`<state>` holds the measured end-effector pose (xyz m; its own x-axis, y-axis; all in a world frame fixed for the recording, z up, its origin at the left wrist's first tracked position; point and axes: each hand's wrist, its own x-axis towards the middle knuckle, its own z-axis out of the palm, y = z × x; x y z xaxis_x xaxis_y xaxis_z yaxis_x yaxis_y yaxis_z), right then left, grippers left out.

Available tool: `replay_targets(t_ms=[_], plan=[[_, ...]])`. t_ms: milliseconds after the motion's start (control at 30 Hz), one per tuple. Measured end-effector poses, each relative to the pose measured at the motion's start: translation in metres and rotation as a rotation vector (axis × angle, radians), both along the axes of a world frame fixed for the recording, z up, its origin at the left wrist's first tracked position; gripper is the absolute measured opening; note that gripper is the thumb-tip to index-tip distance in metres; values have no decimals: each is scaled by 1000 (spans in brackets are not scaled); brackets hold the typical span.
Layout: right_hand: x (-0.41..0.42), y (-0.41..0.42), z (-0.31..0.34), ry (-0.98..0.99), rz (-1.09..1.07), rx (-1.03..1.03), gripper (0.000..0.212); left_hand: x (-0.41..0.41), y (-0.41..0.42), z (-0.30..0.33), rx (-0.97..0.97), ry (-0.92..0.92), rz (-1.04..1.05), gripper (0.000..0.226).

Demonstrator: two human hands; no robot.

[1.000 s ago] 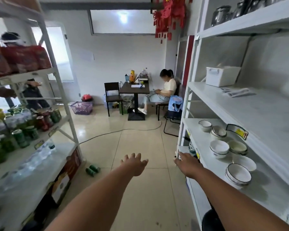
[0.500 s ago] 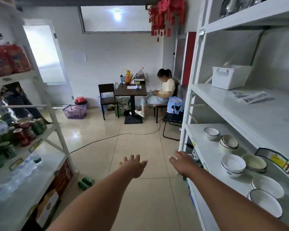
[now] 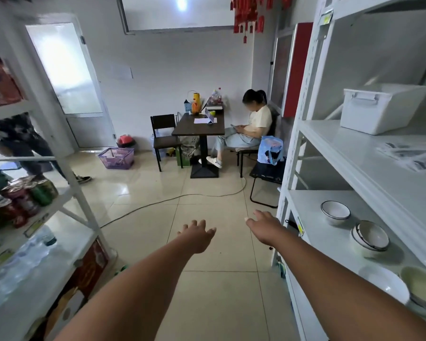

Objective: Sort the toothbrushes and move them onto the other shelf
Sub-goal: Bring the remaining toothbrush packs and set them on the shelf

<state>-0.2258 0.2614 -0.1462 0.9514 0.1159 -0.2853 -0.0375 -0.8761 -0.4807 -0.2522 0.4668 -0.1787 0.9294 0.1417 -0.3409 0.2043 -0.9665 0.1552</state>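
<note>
No toothbrushes to see anywhere, so no telling where they are. Nothing sorted, nothing moved yet, by the look of it; the whole job left to do.

Left hand (image 3: pixel 199 238) out over the floor tiles (image 3: pixel 214 291), fingers spread, nothing in its grip. Right hand (image 3: pixel 265 227) out too, near the post of the white shelf (image 3: pixel 354 153) on the right, fingers loose, nothing held.

On that shelf, a white plastic bin (image 3: pixel 379 107) up high; hard to tell what is inside. Flat packets (image 3: pixel 413 156) beside it, too blurry to name. One level down, bowls (image 3: pixel 371 236), some stacked, all with nothing in them.

On the left shelf (image 3: pixel 67 195), drink cans (image 3: pixel 27 196) side by side, water bottles (image 3: pixel 30 254) lower down. On the floor far back, a purple basket (image 3: pixel 116 158).
</note>
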Motion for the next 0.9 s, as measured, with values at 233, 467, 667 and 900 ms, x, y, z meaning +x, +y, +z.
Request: replay_targets(t_ms=[233, 467, 667, 900], plan=[[95, 12, -14, 21, -104, 19, 64, 99, 27, -17, -22, 41, 35, 54], [182, 47, -16, 52, -34, -127, 63, 205, 58, -19, -134, 50, 54, 66], [253, 58, -2, 21, 32, -250, 66, 296, 72, -31, -67, 36, -91, 55], [352, 25, 34, -108, -39, -298, 64, 414, 28, 6, 82, -48, -312, 53]])
